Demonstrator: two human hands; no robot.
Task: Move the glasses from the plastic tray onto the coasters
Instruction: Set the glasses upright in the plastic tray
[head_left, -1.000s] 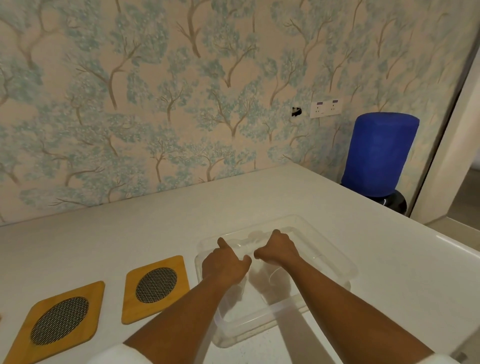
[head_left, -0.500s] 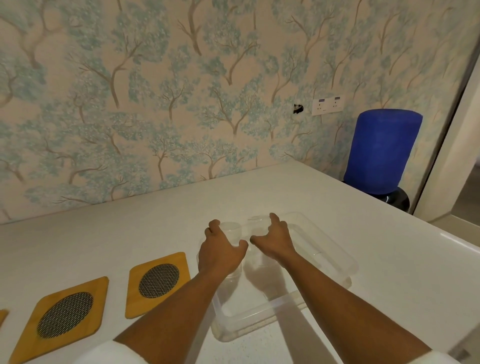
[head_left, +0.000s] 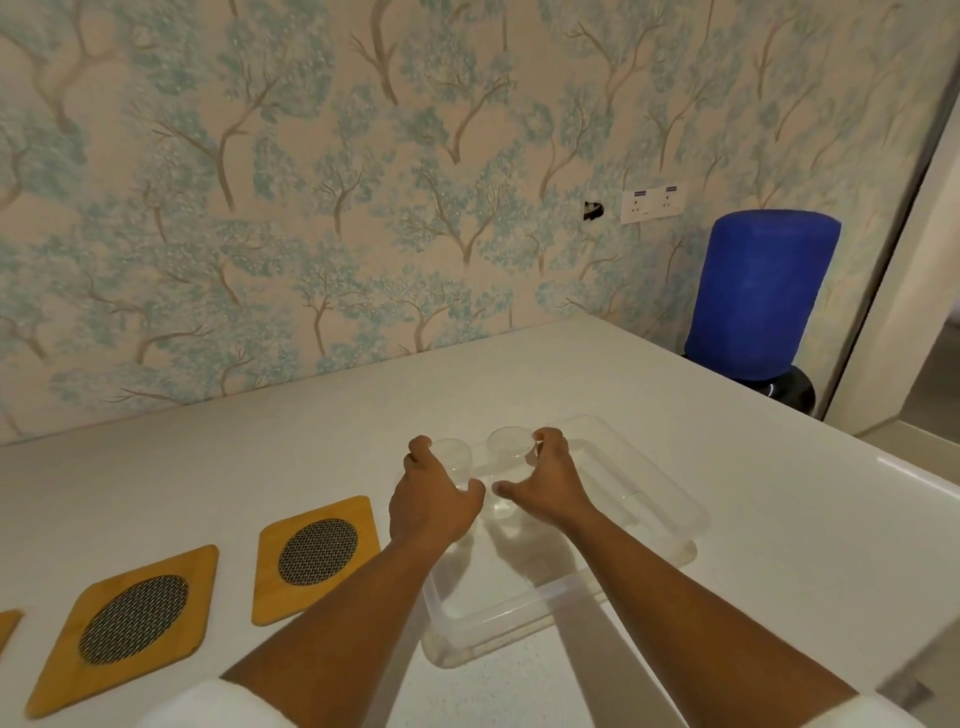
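A clear plastic tray (head_left: 670, 499) lies on the white counter in front of me. My left hand (head_left: 431, 499) grips one clear glass (head_left: 454, 454), held above the tray's left edge. My right hand (head_left: 545, 483) grips a second clear glass (head_left: 511, 444) over the tray's middle. Both glasses are upright and lifted off the tray floor. Left of the tray lie wooden coasters with dark mesh centres: the nearest coaster (head_left: 317, 553) is beside my left wrist, a second coaster (head_left: 130, 623) is further left, and a third coaster's corner (head_left: 8, 626) shows at the frame edge.
The counter (head_left: 260, 457) meets a tree-patterned wall at the back. A blue barrel-shaped object (head_left: 758, 296) stands beyond the counter's right corner, below a wall socket (head_left: 652, 202). The counter's right edge (head_left: 914, 467) drops off toward a doorway.
Both hands closed on glasses down in the tray and have lifted them up out of it. The view has tilted slightly, with the coasters shifting right.
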